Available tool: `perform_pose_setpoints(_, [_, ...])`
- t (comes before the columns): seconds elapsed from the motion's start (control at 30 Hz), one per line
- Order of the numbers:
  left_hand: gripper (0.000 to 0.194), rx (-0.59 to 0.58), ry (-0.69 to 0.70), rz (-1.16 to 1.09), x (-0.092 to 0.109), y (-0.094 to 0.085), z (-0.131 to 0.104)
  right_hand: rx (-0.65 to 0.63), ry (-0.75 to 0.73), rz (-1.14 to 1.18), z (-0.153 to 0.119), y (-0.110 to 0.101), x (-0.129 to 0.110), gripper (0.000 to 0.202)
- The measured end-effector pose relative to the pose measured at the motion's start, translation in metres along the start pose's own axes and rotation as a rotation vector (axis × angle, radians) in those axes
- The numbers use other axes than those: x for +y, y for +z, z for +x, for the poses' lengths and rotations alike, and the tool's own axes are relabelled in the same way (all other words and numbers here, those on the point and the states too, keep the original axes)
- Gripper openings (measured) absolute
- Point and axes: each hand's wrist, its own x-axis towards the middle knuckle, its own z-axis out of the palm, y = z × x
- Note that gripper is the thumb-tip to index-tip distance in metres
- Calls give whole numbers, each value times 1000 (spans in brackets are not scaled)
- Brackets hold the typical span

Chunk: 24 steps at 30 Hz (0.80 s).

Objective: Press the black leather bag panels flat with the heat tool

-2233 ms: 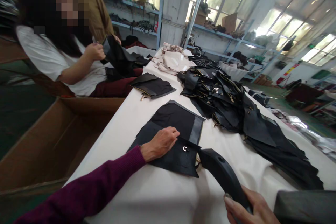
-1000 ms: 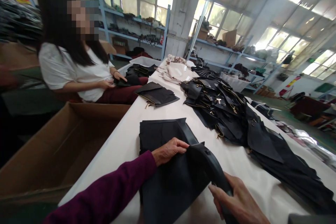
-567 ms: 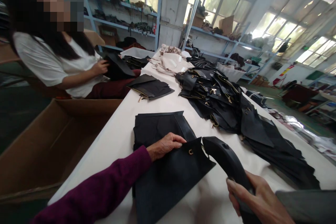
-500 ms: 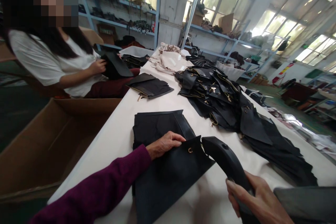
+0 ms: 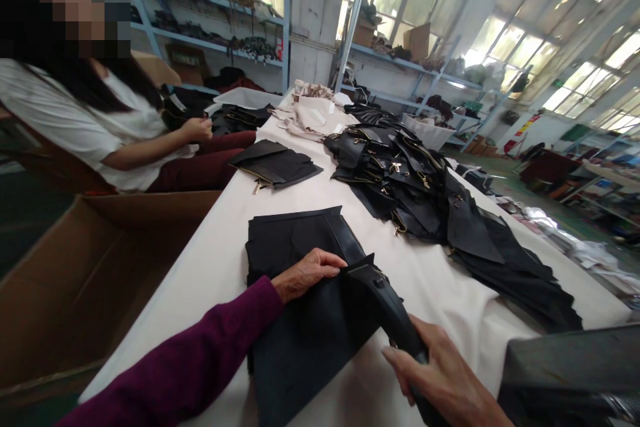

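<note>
A black panel (image 5: 310,353) is held at its upper edge by the left hand (image 5: 306,273) at lower centre, the material pinched between thumb and fingers. A curved black tool (image 5: 387,307) is gripped in the right hand (image 5: 435,363), its fingers wrapped around the handle. The panel's upper right corner is overlapped by the tool's head; whether the two touch cannot be told. Folded black material (image 5: 285,240) is seen just beyond the panel on a white-covered table (image 5: 200,267). A heap of black pieces (image 5: 400,180) is spread right of centre, and pale cloth (image 5: 313,117) is piled at upper centre. A cardboard box (image 5: 145,213) is placed at lower left, beside a seated person (image 5: 135,140).
</note>
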Motion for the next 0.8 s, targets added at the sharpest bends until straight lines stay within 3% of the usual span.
perform_pose_setpoints(0.13, [28,-37,94,181,6,1,-3,88,-13,1,9,-7,-3,20])
perform_pose_setpoints(0.2, [27,-60,181,420,10,4,-10,152,-1,-10,5,-16,-5,25])
perform_pose_setpoints(0.27, [29,-9,237,756,10,7,-21,203,20,-26,-3,-27,-5,29])
perform_pose_setpoints(0.37, [31,92,210,1214,6,12,-36,231,53,-45,-18,-41,-2,34])
perform_pose_setpoints(0.47, [15,53,268,1450,12,17,-46,256,79,-49,-27,-46,3,33])
perform_pose_setpoints(0.67, [15,55,769,1924,59,34,-57,302,65,-31,-35,-47,5,31])
perform_pose_setpoints(0.8, [18,-35,1030,2069,56,41,-67,310,64,-29,-55,-49,18,31])
